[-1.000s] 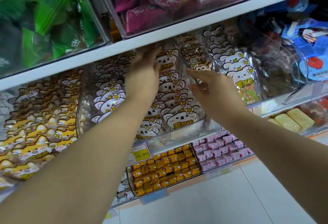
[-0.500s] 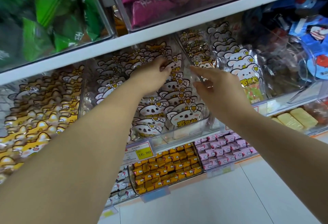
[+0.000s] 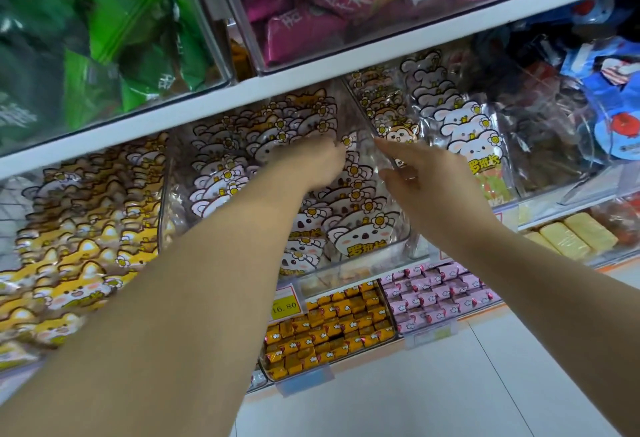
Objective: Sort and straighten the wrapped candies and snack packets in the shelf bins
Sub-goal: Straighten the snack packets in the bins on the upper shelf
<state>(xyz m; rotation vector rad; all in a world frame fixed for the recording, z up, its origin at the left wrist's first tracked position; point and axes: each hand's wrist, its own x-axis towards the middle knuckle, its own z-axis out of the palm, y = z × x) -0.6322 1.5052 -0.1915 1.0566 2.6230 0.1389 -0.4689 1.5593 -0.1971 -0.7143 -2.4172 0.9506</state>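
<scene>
Partway through, by look of it. Working in middle bin (image 3: 346, 272): left hand (image 3: 311, 162) buried among koala packets (image 3: 360, 239), fingers hidden and blurred, so cannot tell whether gripping. Right hand (image 3: 422, 183) released, fingers straight, at clear side wall of same bin. Front rows upright, overlapping neatly; back rows near left hand looser, probably left to do. Cat packets (image 3: 79, 263) to left somewhat tumbled. Small candies (image 3: 329, 329) below look tidy.

White shelf board (image 3: 381, 59) over pale tiled floor (image 3: 433, 388)
</scene>
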